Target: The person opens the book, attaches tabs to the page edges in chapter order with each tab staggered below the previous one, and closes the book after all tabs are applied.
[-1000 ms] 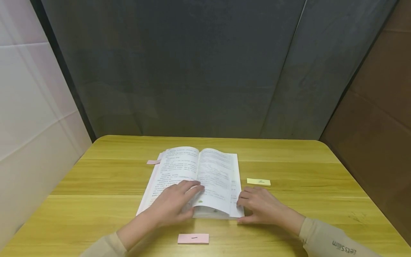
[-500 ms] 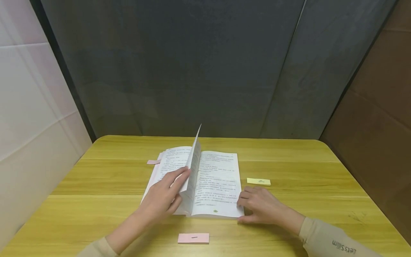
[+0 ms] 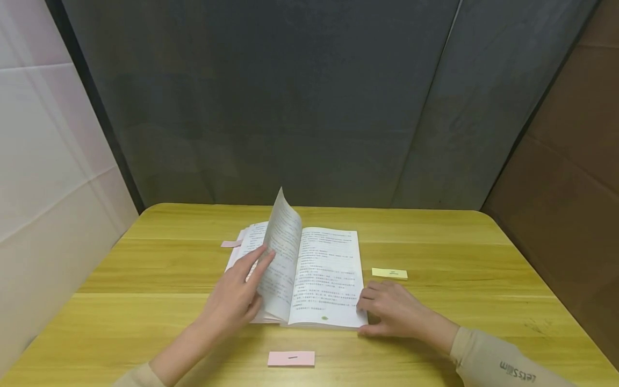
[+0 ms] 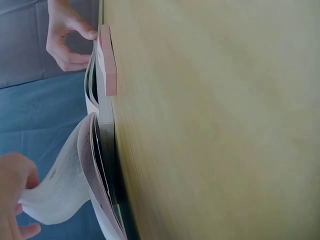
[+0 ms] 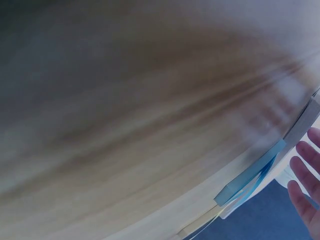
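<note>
An open book with printed pages lies on the table. One page stands raised and curved left of the spine. My left hand pinches its outer edge; the left wrist view shows this page bending into the left hand. At the book's lower right edge, my right hand rests with its fingertips on the margin and its thumb beside the corner. In the right wrist view the fingers of the right hand look loosely extended over the paper.
A pink note pad with one stroke lies in front of the book. A yellow note pad with two strokes lies to its right. A pink tab sticks out at the left pages. Dark curtain stands behind the table.
My left hand has lifted a page from the right side and carried it leftward past the spine, uncovering the page beneath. The right hand has stayed in place.
</note>
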A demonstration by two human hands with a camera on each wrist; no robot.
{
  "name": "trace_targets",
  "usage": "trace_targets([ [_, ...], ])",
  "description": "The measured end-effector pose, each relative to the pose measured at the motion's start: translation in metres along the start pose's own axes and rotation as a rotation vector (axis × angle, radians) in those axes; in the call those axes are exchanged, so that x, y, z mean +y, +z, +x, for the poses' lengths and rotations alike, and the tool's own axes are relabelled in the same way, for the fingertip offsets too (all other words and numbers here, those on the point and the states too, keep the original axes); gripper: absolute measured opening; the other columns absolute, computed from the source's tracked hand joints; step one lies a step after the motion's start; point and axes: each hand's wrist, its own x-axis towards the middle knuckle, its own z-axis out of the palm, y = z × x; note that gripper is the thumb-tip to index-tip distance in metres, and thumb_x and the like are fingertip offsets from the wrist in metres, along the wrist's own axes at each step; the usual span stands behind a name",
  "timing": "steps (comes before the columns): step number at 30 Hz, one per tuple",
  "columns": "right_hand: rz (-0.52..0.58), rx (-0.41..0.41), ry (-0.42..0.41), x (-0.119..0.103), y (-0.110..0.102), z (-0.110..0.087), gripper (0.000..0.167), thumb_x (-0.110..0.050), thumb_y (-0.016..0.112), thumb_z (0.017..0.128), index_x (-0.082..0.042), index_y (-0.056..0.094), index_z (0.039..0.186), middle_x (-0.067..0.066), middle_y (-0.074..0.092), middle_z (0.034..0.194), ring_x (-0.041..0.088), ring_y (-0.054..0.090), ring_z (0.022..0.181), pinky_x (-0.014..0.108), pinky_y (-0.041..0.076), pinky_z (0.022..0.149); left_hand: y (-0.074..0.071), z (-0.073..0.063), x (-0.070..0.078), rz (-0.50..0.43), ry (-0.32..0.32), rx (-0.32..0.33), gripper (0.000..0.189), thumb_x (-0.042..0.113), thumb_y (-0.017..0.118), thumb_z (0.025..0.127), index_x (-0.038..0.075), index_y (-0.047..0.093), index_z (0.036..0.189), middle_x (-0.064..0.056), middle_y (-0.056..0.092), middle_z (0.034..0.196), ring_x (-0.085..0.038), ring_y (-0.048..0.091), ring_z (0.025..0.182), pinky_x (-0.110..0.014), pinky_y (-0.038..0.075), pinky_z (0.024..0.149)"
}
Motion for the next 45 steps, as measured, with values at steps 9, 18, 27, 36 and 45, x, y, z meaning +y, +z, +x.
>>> trace_targets([
  [9, 0.0, -0.013, 0.008, 0.0, -0.001, -0.001, 0.037, -0.055, 0.059, 0.073, -0.019, 0.062, 0.08, -0.01, 0.053, 0.078, 0.007, 0.044, 0.071, 0.019, 0.034, 0.055, -0.002, -0.012, -0.003, 0.218, -0.069, -0.302, 0.071, 0.009, 0.065, 0.06, 0.011, 0.043, 0.128, -0.014, 0.034, 0.133, -0.032, 0.034, 0.117, -0.051, 0.033, 0.086],
  [18, 0.005, -0.012, 0.011, 0.0, -0.001, -0.001, 0.037, -0.054, 0.059, 0.073, -0.019, 0.062, 0.08, -0.01, 0.053, 0.078, 0.006, 0.044, 0.071, 0.019, 0.034, 0.055, 0.017, -0.014, 0.004, 0.055, 0.014, -0.456, 0.044, 0.008, 0.062, 0.072, 0.013, 0.057, 0.115, -0.008, 0.051, 0.121, -0.029, 0.044, 0.11, -0.043, 0.035, 0.088],
  [27, 0.015, 0.014, -0.01, 0.0, 0.0, -0.001, 0.033, -0.051, 0.062, 0.073, -0.018, 0.06, 0.077, -0.01, 0.052, 0.077, 0.006, 0.044, 0.068, 0.02, 0.037, 0.055, 0.038, 0.006, 0.024, -0.015, 0.089, -0.419, 0.02, 0.027, 0.056, 0.081, 0.013, 0.063, 0.093, 0.003, 0.057, 0.088, -0.015, 0.053, 0.085, -0.032, 0.044, 0.072],
  [36, 0.016, 0.005, 0.002, -0.002, -0.001, 0.0, 0.034, -0.052, 0.061, 0.073, -0.019, 0.061, 0.079, -0.01, 0.053, 0.079, 0.006, 0.045, 0.069, 0.019, 0.035, 0.054, 0.048, 0.016, 0.032, 0.068, 0.056, -0.472, 0.057, 0.063, 0.058, 0.067, 0.014, 0.057, 0.096, 0.004, 0.044, 0.081, -0.011, 0.04, 0.067, -0.022, 0.033, 0.046],
  [45, 0.006, -0.008, 0.006, -0.002, -0.001, 0.0, 0.036, -0.054, 0.06, 0.073, -0.018, 0.062, 0.081, -0.009, 0.054, 0.079, 0.006, 0.045, 0.069, 0.019, 0.036, 0.054, 0.045, 0.016, 0.027, -0.009, -0.002, -0.495, 0.063, 0.065, 0.058, 0.065, 0.016, 0.056, 0.105, 0.005, 0.049, 0.092, -0.011, 0.044, 0.077, -0.02, 0.035, 0.046],
])
